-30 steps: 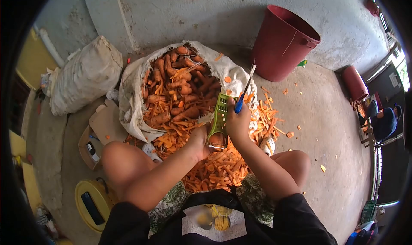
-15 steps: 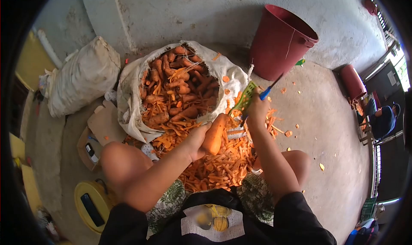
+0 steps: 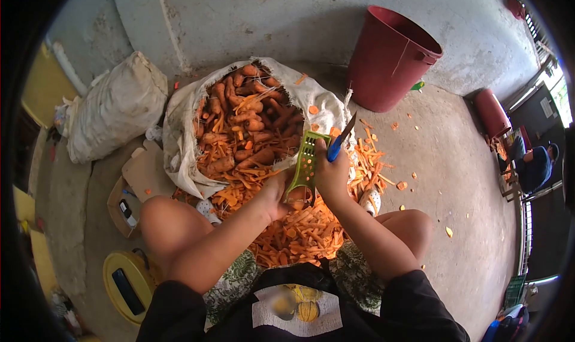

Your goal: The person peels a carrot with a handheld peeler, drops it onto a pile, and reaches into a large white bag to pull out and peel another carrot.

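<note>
My left hand (image 3: 274, 197) is closed around a thick carrot (image 3: 299, 198), partly covered by a green peeler (image 3: 306, 162). The peeler has a frame full of holes, and its lower end lies over the carrot. My right hand (image 3: 333, 173) grips the peeler and also a knife (image 3: 341, 142) with a blue handle, its dark blade pointing up and away. Beneath both hands spreads a heap of orange peelings (image 3: 299, 240). Just beyond them, an open white sack (image 3: 179, 144) holds many unpeeled carrots (image 3: 254, 114) with peel strips at its mouth.
A tall red bin (image 3: 386, 66) stands by the wall. At left are a full white sack (image 3: 120, 105), an open cardboard box (image 3: 144, 168) and a yellow bucket (image 3: 114, 264) with a phone on its lid. Another person (image 3: 533, 165) sits at far right.
My right hand has come down and toward me, bringing the peeler from beyond the carrot's tip onto the carrot. The knife now points more upright. My left hand has barely moved.
</note>
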The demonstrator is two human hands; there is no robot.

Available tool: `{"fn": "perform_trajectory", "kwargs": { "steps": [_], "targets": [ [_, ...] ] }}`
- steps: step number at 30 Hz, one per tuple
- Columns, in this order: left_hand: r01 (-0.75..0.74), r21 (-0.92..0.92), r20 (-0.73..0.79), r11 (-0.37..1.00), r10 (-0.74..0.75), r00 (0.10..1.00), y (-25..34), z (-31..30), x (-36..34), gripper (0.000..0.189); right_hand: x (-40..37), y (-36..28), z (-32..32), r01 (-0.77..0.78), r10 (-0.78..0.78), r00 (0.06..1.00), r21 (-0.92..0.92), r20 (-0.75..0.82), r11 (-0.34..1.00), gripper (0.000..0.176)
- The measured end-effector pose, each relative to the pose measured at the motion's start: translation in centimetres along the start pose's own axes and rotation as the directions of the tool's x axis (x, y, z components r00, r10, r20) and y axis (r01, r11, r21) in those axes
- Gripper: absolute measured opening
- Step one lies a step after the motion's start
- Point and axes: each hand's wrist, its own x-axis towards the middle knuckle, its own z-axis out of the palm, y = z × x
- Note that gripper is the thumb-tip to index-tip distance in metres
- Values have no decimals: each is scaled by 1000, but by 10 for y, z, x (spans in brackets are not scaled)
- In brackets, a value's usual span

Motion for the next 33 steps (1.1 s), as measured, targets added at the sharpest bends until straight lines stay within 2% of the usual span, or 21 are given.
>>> {"fn": "perform_trajectory", "kwargs": {
  "steps": [4,8,10,13,15,16,17,18,19,20,22,23,24,25,26,27,28,30,32,33],
  "targets": [
    [10,37,87,999,-13,996,-1,0,1,31,-5,-10,3,97,-97,995,-22,-28,995,21],
    [6,52,-5,999,-5,1000,-2,5,-1,29,-4,-10,2,49,-50,999,-36,-21,998,20],
    [0,47,-36,999,2,999,-5,3,2,29,-7,-14,2,114,-120,991,-117,-52,987,20],
    [-64,30,-63,998,65,996,-8,3,6,28,-9,-10,3,105,-121,991,-227,-56,968,21],
    [-130,207,-57,970,145,988,-7,9,1,30,-4,-4,3,112,-136,988,-265,-73,958,22],
    [-129,206,-57,970,144,988,-6,9,0,30,0,0,2,119,-153,984,-302,-91,946,22],
    [-58,346,-57,936,82,995,-5,7,-3,31,9,6,-1,120,-154,984,-303,-91,945,22],
    [12,478,-66,878,22,998,-4,7,-5,33,24,11,-8,65,-131,976,-338,-176,939,23],
    [52,462,-68,885,-23,997,-12,10,-10,36,40,15,-17,9,-112,959,-366,-260,930,24],
    [44,499,-3,866,-49,999,-15,15,-18,36,54,17,-29,-34,-86,942,-345,-325,938,24],
    [87,476,-35,875,-80,996,-20,29,-26,36,86,59,-53,-79,-108,890,-383,-444,921,25],
    [88,482,-35,872,-82,996,-17,25,-22,36,91,59,-58,-102,-31,890,-266,-454,959,25],
    [99,392,17,915,-115,993,-14,20,-18,36,91,51,-60,-125,45,891,-149,-452,981,26],
    [115,293,73,949,-142,987,-12,16,-15,37,89,45,-57,-124,43,891,-152,-452,981,26],
    [113,290,74,950,-140,987,-10,12,-14,37,83,39,-51,-68,42,912,-50,-408,996,26],
    [110,253,25,961,-120,992,-6,13,-14,37,75,26,-42,-18,37,931,57,-363,998,30],
    [106,217,-26,971,-102,994,-4,13,-13,37,65,14,-34,-39,78,958,143,-277,989,26],
    [80,187,-22,979,-77,997,-3,6,-6,35,35,-16,-17,-73,90,985,122,-144,990,24],
    [29,87,13,996,-30,999,-3,1,-1,32,13,-23,-4,-161,163,987,184,2,970,23],
    [-7,94,88,996,-1,996,-4,0,2,29,8,-19,0,-143,143,990,85,10,986,23]
  ]
}}
